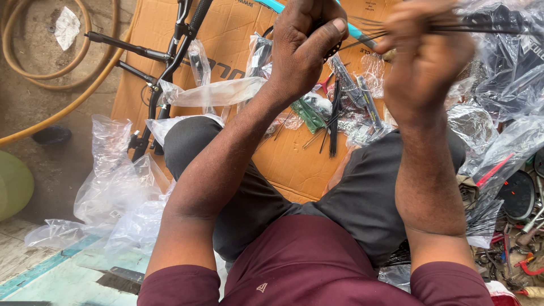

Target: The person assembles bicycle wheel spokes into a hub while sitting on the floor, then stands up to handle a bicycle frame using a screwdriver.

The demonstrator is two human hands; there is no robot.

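Obs., left to right. On the ground at far left lies a coiled yellow hose (34, 73); next to it a black bicycle frame (170, 62) rests on flattened brown cardboard (294, 164), with crumpled clear plastic bags (113, 187) spread around my left knee. My left hand (303, 48) is raised in front of me, fingers curled shut around what looks like one end of a bundle of thin black spokes (430, 25); the exact contact is hidden behind my knuckles. Below it, more loose spokes (333, 122) and small bagged parts lie on the cardboard between my knees. My right hand (428, 54), held close beside the left but not touching it, is blurred; it appears closed on the same bundle, whose wires fan out rightward past it. Judgement: the bundle is light, each wire stiff yet springy, smooth and apt to slide out singly, so it wants a full-fist hold near mid-length, ends kept level. Appearance: straight, very thin, dark, slightly glossy rods. Far right: assorted hand tools (521, 243) on the floor.
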